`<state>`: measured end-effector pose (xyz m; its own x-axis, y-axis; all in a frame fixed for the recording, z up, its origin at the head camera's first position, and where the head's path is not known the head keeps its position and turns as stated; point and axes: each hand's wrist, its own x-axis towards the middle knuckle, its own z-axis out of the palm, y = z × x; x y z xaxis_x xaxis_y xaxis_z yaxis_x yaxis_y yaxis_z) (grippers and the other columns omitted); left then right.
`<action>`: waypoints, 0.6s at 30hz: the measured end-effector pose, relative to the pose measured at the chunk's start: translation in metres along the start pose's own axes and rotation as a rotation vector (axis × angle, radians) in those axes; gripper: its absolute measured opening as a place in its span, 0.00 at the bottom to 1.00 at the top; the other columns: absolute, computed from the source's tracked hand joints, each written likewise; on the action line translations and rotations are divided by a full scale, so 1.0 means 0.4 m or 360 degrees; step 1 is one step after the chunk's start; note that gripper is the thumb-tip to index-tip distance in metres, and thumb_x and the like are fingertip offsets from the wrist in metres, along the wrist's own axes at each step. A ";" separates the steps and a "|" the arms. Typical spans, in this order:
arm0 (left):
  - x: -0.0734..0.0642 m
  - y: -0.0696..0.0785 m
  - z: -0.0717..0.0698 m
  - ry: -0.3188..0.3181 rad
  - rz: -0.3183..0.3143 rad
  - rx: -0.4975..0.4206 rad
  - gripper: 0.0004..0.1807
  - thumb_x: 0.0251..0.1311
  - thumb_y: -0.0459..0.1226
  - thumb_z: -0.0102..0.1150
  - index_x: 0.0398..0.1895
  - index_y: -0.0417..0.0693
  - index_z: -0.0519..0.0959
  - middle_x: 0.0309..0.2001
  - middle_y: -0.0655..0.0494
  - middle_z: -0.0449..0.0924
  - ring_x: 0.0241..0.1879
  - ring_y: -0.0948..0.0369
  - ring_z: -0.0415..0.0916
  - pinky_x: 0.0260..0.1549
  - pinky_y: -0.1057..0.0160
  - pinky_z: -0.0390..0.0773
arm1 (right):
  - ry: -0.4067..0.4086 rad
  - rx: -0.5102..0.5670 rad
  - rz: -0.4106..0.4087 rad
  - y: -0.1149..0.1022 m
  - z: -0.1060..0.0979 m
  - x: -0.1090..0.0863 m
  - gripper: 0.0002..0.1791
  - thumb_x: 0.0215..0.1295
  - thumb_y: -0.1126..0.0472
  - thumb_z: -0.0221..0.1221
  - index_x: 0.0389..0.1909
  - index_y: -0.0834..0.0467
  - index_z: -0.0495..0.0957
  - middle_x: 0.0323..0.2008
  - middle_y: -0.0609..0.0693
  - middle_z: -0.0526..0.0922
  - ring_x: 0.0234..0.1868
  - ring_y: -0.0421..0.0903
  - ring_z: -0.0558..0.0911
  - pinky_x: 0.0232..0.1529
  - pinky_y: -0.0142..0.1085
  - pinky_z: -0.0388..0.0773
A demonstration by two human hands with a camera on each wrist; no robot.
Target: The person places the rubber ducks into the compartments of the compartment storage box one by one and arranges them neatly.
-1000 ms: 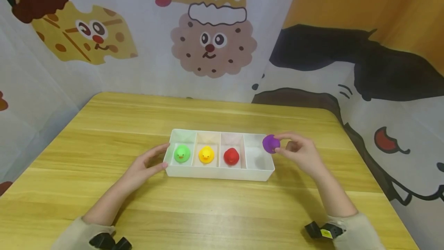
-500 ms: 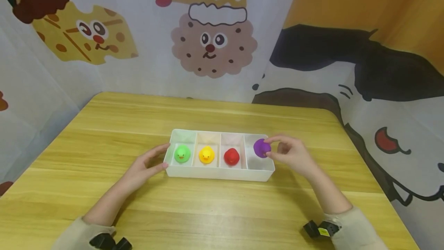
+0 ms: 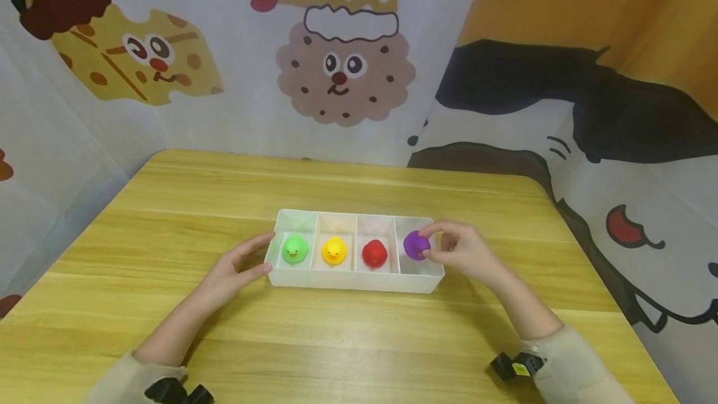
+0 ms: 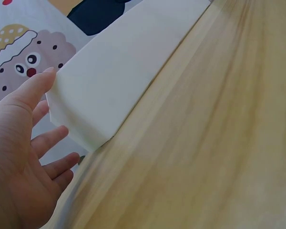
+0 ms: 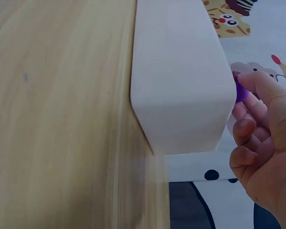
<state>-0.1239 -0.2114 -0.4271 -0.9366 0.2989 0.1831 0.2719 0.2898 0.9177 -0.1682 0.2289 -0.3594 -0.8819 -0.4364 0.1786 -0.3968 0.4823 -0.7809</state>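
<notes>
My right hand [image 3: 462, 249] pinches a purple rubber duck [image 3: 416, 245] between thumb and fingers, inside or just above the rightmost compartment of a white divided box [image 3: 353, 280]. In the right wrist view the box wall hides most of the purple duck [image 5: 241, 90]. My left hand [image 3: 230, 272] touches the box's left end with thumb and fingertips, its fingers loosely spread in the left wrist view. From left to right, the other compartments hold a green duck [image 3: 294, 249], a yellow duck [image 3: 334, 250] and a red duck [image 3: 374, 254], one in each.
The box stands on a wooden table [image 3: 336, 341] with rounded back corners. Behind the table hangs a white curtain [image 3: 224, 129] printed with cartoon figures. A small black camera is strapped at each wrist.
My right hand has moved left and slightly down, carrying the purple duck from the box's right rim into or over the rightmost compartment. The left hand and the box stay put.
</notes>
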 end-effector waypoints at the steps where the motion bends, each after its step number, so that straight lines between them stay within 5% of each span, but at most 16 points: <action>1: 0.000 0.000 0.000 0.0000 -0.0002 0.0004 0.31 0.64 0.37 0.59 0.70 0.50 0.63 0.66 0.45 0.65 0.60 0.46 0.65 0.55 0.37 0.62 | -0.0011 -0.0008 0.0004 0.003 0.001 0.002 0.16 0.52 0.64 0.71 0.44 0.55 0.83 0.16 0.48 0.71 0.17 0.42 0.68 0.14 0.31 0.65; 18: 0.002 -0.003 0.001 -0.0002 0.0009 0.0006 0.31 0.65 0.36 0.58 0.71 0.47 0.63 0.66 0.42 0.65 0.60 0.45 0.66 0.54 0.39 0.65 | -0.0134 -0.0211 0.0089 0.017 0.014 0.036 0.14 0.51 0.65 0.70 0.41 0.58 0.83 0.25 0.51 0.76 0.17 0.42 0.67 0.15 0.32 0.64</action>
<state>-0.1249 -0.2112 -0.4281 -0.9346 0.3020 0.1877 0.2780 0.2914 0.9153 -0.1825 0.2217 -0.3656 -0.8811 -0.4657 0.0820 -0.3830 0.6011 -0.7014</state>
